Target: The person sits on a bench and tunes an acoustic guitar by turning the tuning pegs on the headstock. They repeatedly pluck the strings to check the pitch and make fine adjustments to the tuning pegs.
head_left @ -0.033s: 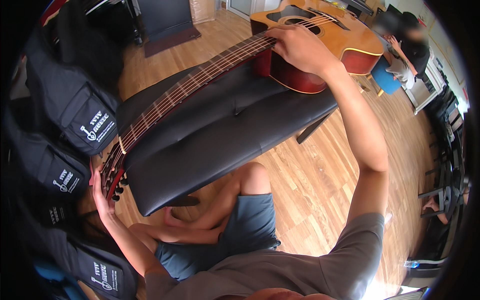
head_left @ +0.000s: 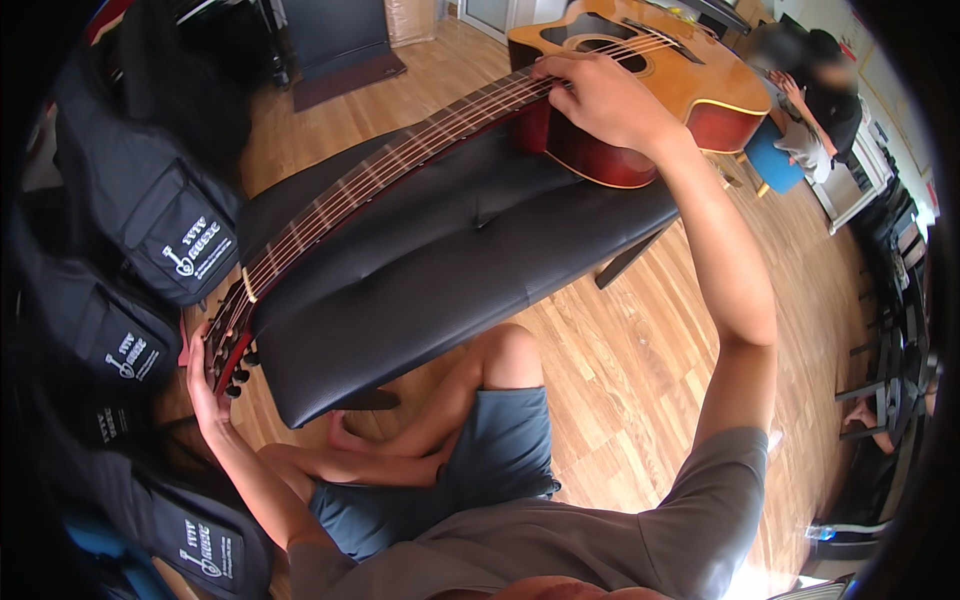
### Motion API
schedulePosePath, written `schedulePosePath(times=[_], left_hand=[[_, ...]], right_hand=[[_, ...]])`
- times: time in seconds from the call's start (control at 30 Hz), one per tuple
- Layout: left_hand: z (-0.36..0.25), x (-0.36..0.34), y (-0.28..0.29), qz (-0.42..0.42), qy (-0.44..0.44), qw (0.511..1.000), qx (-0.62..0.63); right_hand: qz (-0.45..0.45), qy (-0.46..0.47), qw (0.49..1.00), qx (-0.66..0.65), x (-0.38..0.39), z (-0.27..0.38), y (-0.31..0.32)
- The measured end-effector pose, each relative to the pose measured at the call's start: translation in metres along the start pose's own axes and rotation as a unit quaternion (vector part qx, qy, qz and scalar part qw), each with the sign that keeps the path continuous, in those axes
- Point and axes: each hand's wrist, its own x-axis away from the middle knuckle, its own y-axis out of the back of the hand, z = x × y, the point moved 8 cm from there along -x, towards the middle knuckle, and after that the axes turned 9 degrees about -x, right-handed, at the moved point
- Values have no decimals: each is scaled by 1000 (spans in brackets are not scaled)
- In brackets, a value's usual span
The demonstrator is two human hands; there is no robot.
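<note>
An acoustic guitar [head_left: 690,75] with a yellow-brown top and dark red sides lies face up across a black padded bench [head_left: 400,270]. Its neck runs toward the lower left, and the headstock with black tuning pegs juts past the bench end. My left hand [head_left: 205,385] is wrapped at the headstock's outer edge beside the pegs; some of its fingers are hidden behind it. Where the neck meets the body, my right hand [head_left: 605,100] rests with bent fingers over the strings, thumb toward the near side. The fingertips there are partly hidden.
Several black instrument bags [head_left: 180,240] stand close along the left. Below the bench are my crossed legs [head_left: 430,440] on the wooden floor [head_left: 620,370]. At the far right a person sits by a blue stool [head_left: 775,160]. Black chairs [head_left: 880,390] line the right side.
The whole scene sits very slightly further right in the view. The fingers of my right hand have shifted a little at the strings; my left hand stays at the headstock.
</note>
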Motion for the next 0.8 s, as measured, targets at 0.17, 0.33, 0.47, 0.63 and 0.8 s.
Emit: schedulePosePath(times=[0.17, 0.33, 0.47, 0.63, 0.8], left_hand=[[-4, -1, -2, 0, -26, 999, -23], [-6, 3, -11, 9, -26, 1000, -10], [-1, -2, -10, 19, -10, 1000, 1], [9, -7, -10, -7, 58, 995, 84], [39, -44, -22, 180, 102, 965, 163]], right_hand=[[16, -11, 994, -109, -14, -6, -5], [128, -45, 977, -164, -27, -36, -2], [180, -68, 961, -199, -43, -49, -4], [191, -64, 955, -217, -56, -57, -14], [141, -58, 967, -206, -55, -67, -11]])
